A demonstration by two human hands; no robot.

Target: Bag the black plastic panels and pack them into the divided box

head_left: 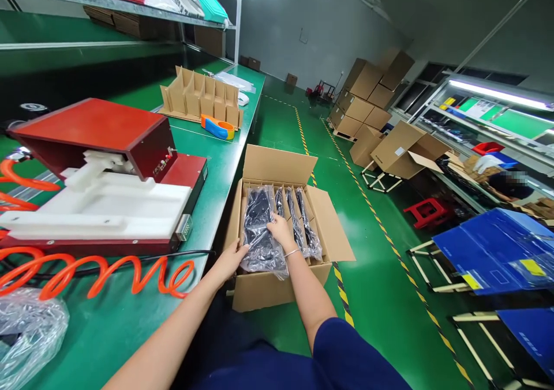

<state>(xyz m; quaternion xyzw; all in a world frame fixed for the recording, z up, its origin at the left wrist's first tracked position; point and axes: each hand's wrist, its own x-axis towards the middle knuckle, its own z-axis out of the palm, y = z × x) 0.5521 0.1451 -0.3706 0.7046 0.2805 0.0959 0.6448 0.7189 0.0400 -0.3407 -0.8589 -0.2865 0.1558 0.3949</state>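
Note:
An open cardboard box point(262, 292) stands below me beside the bench, its flaps folded out. Cardboard dividers split its inside, and several black items in clear plastic bags point(308, 225) stand upright in the slots on the right. One bagged black item point(259, 211) lies flatter at the box's left side, over the dividers. My left hand point(231, 260) grips its lower left edge, near the box wall. With thumb and fingers, my right hand point(281, 232) pinches the bag's right side. What exactly the black item is cannot be made out through the plastic.
On the green bench point(190, 142) at left sit a red and white machine point(108, 188), a coiled orange air hose point(99, 274), a cardboard divider grid point(201, 98) and a tape roll point(219, 127). Stacked cartons point(361, 98), blue boxes point(493, 251) and another person point(511, 185) are at right.

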